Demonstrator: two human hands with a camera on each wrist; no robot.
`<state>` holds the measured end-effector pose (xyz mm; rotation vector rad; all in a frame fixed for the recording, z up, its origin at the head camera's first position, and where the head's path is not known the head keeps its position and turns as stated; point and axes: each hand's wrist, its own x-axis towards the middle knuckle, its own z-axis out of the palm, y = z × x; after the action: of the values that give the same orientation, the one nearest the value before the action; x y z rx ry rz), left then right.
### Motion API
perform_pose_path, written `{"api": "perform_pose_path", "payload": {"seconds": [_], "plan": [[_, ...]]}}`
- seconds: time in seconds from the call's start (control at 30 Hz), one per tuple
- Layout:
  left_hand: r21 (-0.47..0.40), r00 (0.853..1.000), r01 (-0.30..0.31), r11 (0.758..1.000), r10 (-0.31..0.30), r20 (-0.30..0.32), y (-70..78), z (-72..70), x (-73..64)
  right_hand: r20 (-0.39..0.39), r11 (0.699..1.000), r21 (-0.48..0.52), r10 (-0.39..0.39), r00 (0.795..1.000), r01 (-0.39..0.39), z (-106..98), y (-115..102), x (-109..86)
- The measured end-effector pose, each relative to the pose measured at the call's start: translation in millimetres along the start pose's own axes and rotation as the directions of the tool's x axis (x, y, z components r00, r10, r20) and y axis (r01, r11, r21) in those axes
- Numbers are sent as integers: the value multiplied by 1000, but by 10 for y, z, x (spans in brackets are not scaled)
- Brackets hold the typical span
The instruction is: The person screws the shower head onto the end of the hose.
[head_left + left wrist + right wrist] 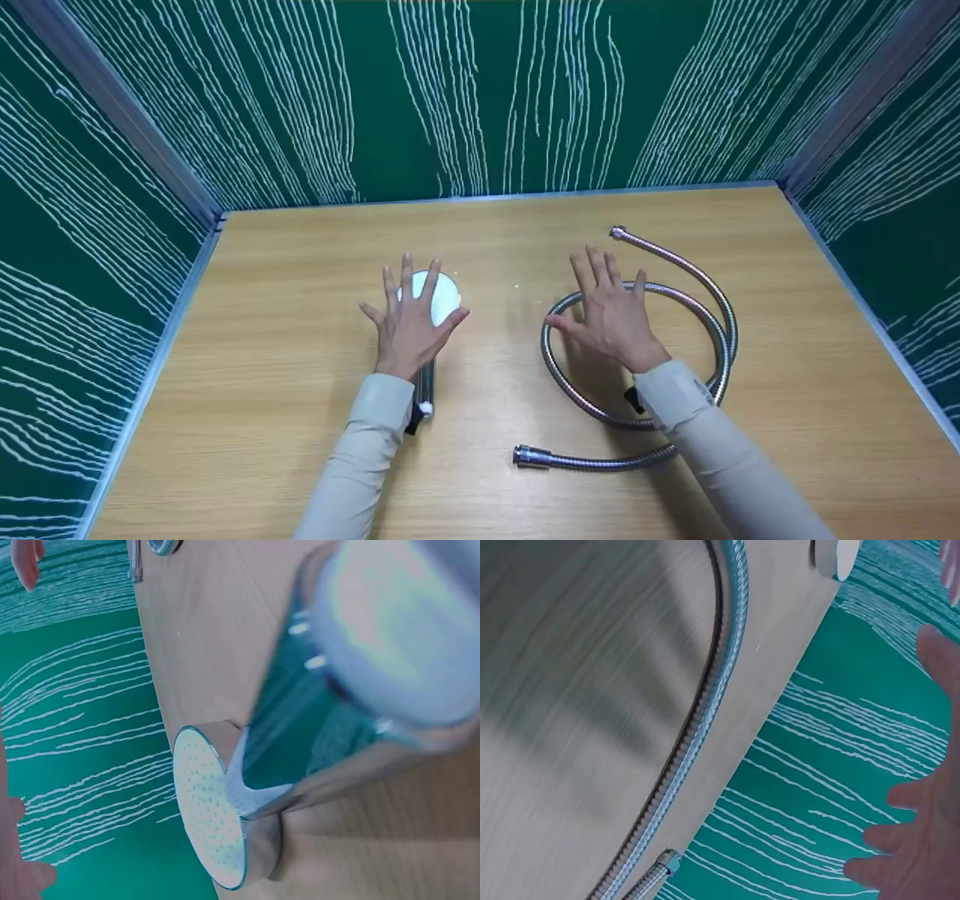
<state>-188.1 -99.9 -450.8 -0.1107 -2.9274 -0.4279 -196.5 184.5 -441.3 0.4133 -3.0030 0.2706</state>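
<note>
The left sleeve [360, 457] and right sleeve [731, 446] reach in over the table's near side; the right one hides part of the metal hose [600, 464], whose near end points left. Farther in, the left hand [409, 330] hovers over the shower head [447, 298], fingers straight and spread, blocking some of its pale face and handle. The right hand [616, 322], fingers also straightened, is above the hose's loop. The hose's other end lies beyond. Underneath is a wood-grain table [225, 375]; behind, metal strips [510, 197] edge green walls [390, 150] with wavy white lines.
</note>
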Motion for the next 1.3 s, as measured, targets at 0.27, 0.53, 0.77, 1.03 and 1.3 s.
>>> {"api": "perform_pose_path", "payload": {"seconds": [0.27, 0.53, 0.77, 1.03, 1.3], "plan": [[-229, 992, 120, 966, -106, 75, -33, 33, -114, 16, 999, 45, 5, 1000, -5, 47, -72, -179], [-433, 953, 303, 849, -260, 158, -85, 114, -177, 18, 997, 82, -13, 1000, 12, 134, -142, -360], [-544, 855, 519, 660, -411, 316, -190, 221, -203, 13, 991, 123, -55, 998, 53, 195, -207, -548], [-556, 772, 634, 537, -470, 427, -228, 290, -253, -3, 980, 187, -69, 998, 68, 288, -339, -721], [-571, 725, 683, 454, -511, 461, -198, 297, -301, 129, 966, 253, -78, 989, 43, 373, -460, -877]]}}
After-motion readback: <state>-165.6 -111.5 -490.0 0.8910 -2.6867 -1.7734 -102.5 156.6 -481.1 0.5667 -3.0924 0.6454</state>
